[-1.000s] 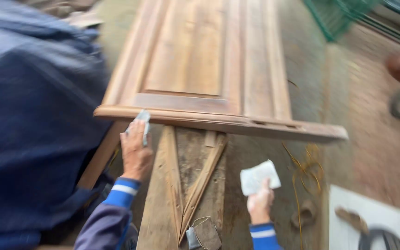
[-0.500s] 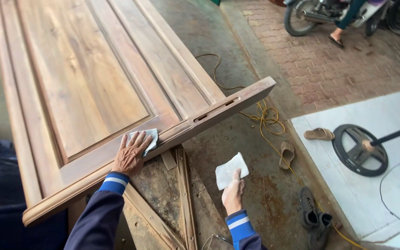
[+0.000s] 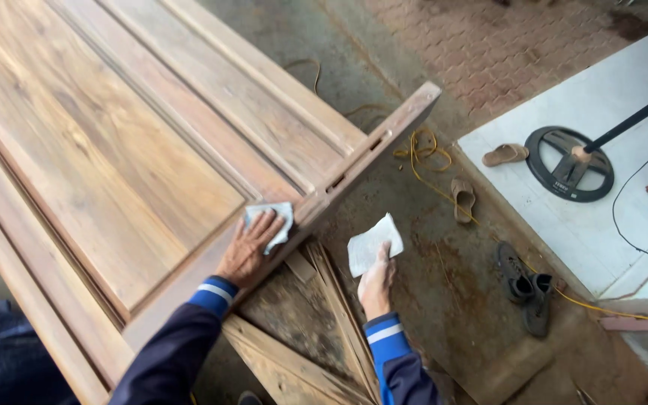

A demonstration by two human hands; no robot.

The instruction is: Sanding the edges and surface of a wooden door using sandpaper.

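Nearest, the right hand (image 3: 376, 279) is raised over the dirty concrete floor (image 3: 444, 300), fingers pinched on a pale sheet of sandpaper (image 3: 373, 242) that stands free in the air, touching nothing else. Just left of it, the left hand (image 3: 250, 245) lies flat with fingers spread, pressing a second pale, folded sheet (image 3: 273, 217) onto the bottom rail of a large wooden door (image 3: 114, 150). That door lies flat on a rough wooden trestle (image 3: 301, 330), whose weathered boards show beneath its near edge, between the two dark blue sleeves. Beyond the right hand, a yellow cord (image 3: 421, 150) loops on the floor, with a tan sandal (image 3: 463, 199) and a pair of dark shoes (image 3: 526, 285) near it. Farther off, on white tiles (image 3: 624, 217), lies another sandal (image 3: 505, 154) beside a round black fan base (image 3: 568, 163)
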